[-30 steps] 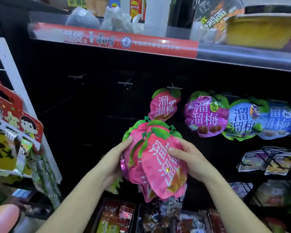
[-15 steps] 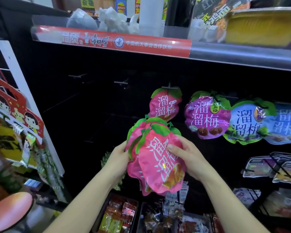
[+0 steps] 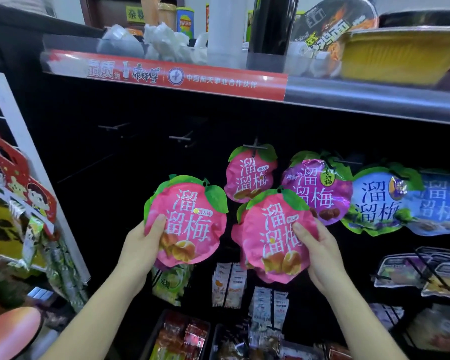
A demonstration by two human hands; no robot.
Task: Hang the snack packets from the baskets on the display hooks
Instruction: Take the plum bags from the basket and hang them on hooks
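Pink plum packets: one stack half a second ago, now split. Left hand (image 3: 140, 245) grips left bundle (image 3: 190, 222), thumb on its face; right hand (image 3: 320, 253) grips right bundle (image 3: 273, 237). Bare hook (image 3: 182, 138) at eleven o'clock of left bundle; hanging likely next.

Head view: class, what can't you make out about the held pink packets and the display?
- Head view: count of packets behind the front pink packet in the right hand; it covers them.
- Head view: print on the far-right blue packet; blurred, cut by the frame edge.
- Head view: contents of the bottom trays; blurred, cut by the lower edge.
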